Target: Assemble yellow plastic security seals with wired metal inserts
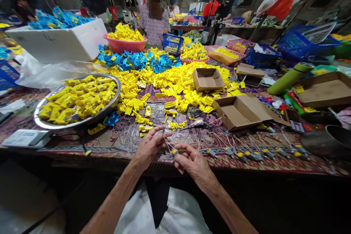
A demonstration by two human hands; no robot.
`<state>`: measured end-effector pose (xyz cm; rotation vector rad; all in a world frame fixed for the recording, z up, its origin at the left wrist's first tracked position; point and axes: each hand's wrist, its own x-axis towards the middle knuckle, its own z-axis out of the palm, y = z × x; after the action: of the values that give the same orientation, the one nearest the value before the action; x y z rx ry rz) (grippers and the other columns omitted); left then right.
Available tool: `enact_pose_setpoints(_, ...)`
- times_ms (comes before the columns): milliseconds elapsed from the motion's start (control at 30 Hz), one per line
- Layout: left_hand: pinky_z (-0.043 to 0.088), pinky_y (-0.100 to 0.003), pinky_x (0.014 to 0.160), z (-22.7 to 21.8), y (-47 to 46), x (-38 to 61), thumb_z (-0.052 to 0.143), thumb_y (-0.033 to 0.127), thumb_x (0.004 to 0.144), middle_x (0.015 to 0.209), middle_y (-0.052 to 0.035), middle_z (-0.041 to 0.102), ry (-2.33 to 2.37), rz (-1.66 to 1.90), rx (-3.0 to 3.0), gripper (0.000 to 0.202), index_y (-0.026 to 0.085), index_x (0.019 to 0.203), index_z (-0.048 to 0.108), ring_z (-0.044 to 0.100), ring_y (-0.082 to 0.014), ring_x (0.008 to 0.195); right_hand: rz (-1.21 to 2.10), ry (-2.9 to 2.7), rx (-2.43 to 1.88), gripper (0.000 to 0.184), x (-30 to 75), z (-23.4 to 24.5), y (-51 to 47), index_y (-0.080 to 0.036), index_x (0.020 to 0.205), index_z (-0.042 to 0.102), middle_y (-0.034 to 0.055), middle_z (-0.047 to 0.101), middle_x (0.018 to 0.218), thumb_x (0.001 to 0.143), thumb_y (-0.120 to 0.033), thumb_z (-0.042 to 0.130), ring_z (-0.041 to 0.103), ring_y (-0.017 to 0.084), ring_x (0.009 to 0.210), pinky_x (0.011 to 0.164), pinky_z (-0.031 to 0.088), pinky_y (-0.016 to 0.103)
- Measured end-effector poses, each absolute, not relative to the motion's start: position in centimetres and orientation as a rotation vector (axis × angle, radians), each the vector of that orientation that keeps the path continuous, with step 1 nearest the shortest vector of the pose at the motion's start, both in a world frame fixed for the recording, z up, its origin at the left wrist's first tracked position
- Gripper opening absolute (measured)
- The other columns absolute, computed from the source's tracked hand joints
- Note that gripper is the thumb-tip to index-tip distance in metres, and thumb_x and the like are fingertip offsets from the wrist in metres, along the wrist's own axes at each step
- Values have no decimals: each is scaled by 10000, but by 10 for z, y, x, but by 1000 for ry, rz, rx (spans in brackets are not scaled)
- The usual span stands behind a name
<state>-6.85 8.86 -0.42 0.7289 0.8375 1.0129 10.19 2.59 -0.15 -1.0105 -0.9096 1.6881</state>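
Between my hands, close to the table's front edge, is a small motor (174,152) with thin wires running from it. My right hand (192,159) is closed on the motor, thumb against fingers. The wires' far end is pinched in my left hand (150,144), where a tiny dark part shows at the fingertips. Just beyond lie yellow plastic housings (145,128), some small yellow pieces (175,125) and a white-and-grey tool or tube (196,123). On my right, several wired motors (242,156) lie in a row along the edge.
A metal basin (118,97) of yellow parts stands left, beside a white scale (26,139). Piles of yellow parts (175,76) and blue parts (126,60) fill the middle. Cardboard boxes (238,111), a green bottle (290,78) and a metal pot (329,142) are right. A person (155,18) is opposite.
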Motion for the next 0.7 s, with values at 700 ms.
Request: enact_pose_setpoints(700, 503, -249, 752, 9, 86, -58, 671, 316, 849, 1071, -82, 734, 896, 1022, 763, 279, 199, 1089, 590, 667, -124, 783, 1654, -960, -1105, 305, 111, -7, 30, -183, 821, 620, -52, 528, 631, 726, -426, 778, 442, 95, 582, 561, 348, 224)
